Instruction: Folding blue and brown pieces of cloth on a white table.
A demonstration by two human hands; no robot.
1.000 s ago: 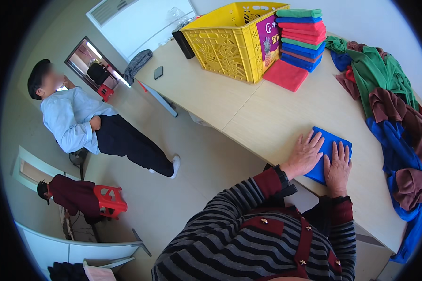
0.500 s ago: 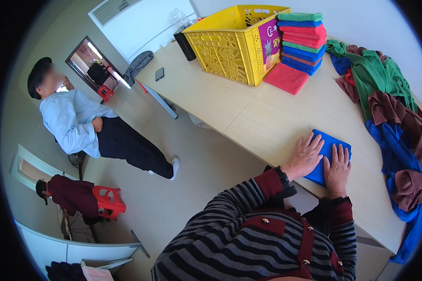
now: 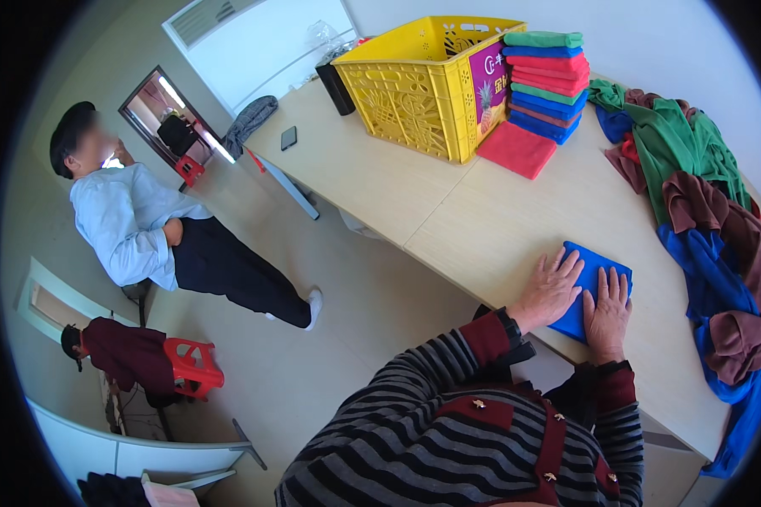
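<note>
While both palms lie flat, the left hand [image 3: 550, 290] and right hand [image 3: 606, 310] press side by side on a folded blue cloth square [image 3: 596, 281], fingers spread and open, gripping nothing. That cloth lies on the pale wooden table [image 3: 482, 228] at its near edge, just in front of the person's striped sleeves.

Containers: one yellow perforated plastic crate [image 3: 427, 84] stands at the far end of the table. Interior mostly hidden from this angle; cannot tell what is inside it.

Just right of the crate, touching its side: a stack of folded cloths in green, blue and red [image 3: 545, 80]. A single flat red folded cloth [image 3: 517, 149] lies at the foot of that stack.

Along the right table edge: a loose heap of unfolded cloths, green, brown and blue [image 3: 702, 220], well apart from the crate, near the right hand.

Left of the crate: a black upright box [image 3: 336, 88], then a dark phone [image 3: 288, 138] lying flat on the table, and a grey bundled garment [image 3: 249, 121] at the table's far corner.

Off the table: a person in a light blue shirt [image 3: 135, 228] stands on the floor; another person in dark red [image 3: 123, 355] sits by a red plastic stool [image 3: 193, 365].
</note>
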